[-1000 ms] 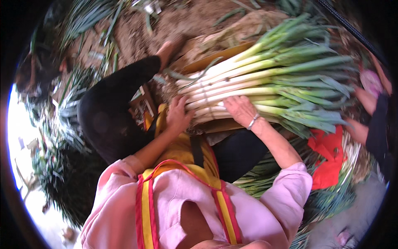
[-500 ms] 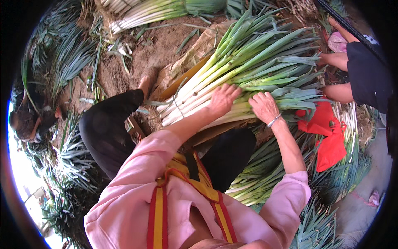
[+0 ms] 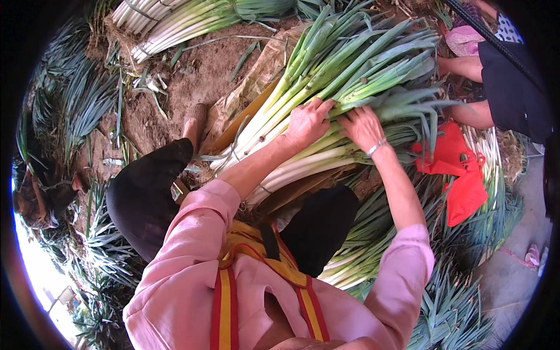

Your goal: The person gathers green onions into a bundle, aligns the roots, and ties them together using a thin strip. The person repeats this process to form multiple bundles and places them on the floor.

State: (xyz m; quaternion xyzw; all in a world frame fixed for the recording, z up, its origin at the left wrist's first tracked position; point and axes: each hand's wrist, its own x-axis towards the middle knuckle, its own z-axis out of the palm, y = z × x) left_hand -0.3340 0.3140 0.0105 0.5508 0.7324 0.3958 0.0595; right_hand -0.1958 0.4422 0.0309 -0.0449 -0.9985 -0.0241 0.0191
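Both hands (image 3: 335, 122) pressing smooth, long leeks (image 3: 350, 64)

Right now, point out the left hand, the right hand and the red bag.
left hand (image 3: 307, 121), head view, back of the hand on the leek bundle (image 3: 350, 70)
right hand (image 3: 363, 127), head view, knuckles
red bag (image 3: 458, 175), head view, middle of the cloth

Leek bundle's (image 3: 326, 105) underside beneath both hands, co-worker's (image 3: 513, 87) body past right edge
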